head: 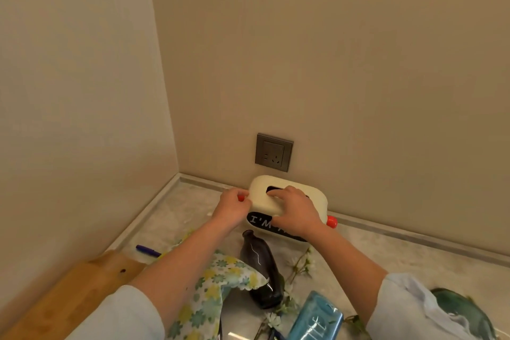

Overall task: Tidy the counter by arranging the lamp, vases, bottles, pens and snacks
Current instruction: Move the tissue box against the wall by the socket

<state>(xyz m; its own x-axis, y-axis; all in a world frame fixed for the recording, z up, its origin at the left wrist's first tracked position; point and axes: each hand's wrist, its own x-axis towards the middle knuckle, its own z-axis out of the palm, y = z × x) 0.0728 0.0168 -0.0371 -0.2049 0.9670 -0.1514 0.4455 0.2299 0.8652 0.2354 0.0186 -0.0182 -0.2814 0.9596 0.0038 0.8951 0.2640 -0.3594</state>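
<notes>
1. Head view shows the job in its early part: one item is being seated against the wall while most of the clutter lies unsorted nearer the person.
2. Both hands are on a cream box (287, 190) with a dark slot in its top and a black label on its front. It stands at the back edge of the worktop (190, 201), just below the wall socket (274, 152). I cannot tell whether it is the lamp.
3. Left hand (234, 205) pinches the red knob (241, 197) at the box's left end.
4. Right hand (296, 211) grasps the box from above, fingers curled at the slot and thumb on the front face.
5. Apparently done: the box is near the back left corner and squared to the wall, so it probably needs only a final nudge.
6. Left to do, as I judge it:
   - the dark vase (262, 268) lies on its side mid-worktop, partly under a floral cloth (215, 284), and needs standing up;
   - flower stems (300, 265) lie loose beside it;
   - a purple pen (147, 250) lies alone toward the left edge, by a wooden board (69, 298);
   - a blue packet (314, 317), possibly a snack, lies at the near edge;
   - a green vase (463, 309) sits at the near right, partly hidden by a sleeve.
7. No bottles can be picked out for certain.
</notes>
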